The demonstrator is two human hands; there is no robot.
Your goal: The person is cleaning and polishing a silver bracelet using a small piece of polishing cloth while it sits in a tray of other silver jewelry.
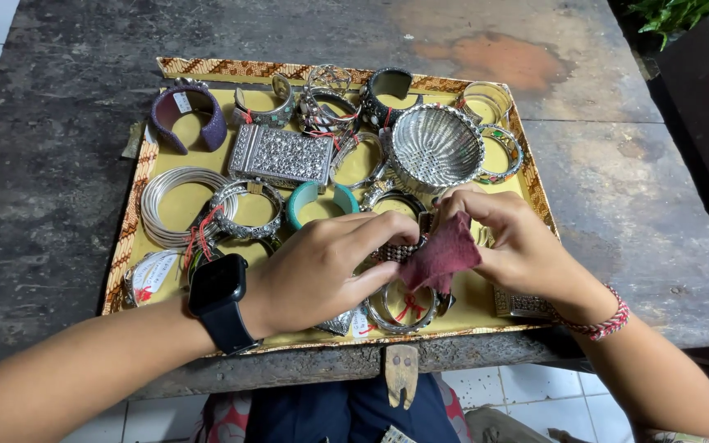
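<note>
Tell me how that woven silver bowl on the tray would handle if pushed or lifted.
The silver bowl looks thin and openwork, so probably light for its size. Its rounded body suggests it may rock or tip if nudged. Bangles crowd against it, so a push would likely shift them too.

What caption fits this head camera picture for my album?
Left hand holds a studded bracelet while right hand presses a dark red cloth on it, above a yellow tray of bangles.

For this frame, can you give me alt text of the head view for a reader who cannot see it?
Two bare hands work over a yellow tray of silver bangles: the left hand pinches a studded silver bracelet while the right hand presses a dark red cloth against it. A woven silver bowl and a rectangular studded silver box sit behind.
</note>
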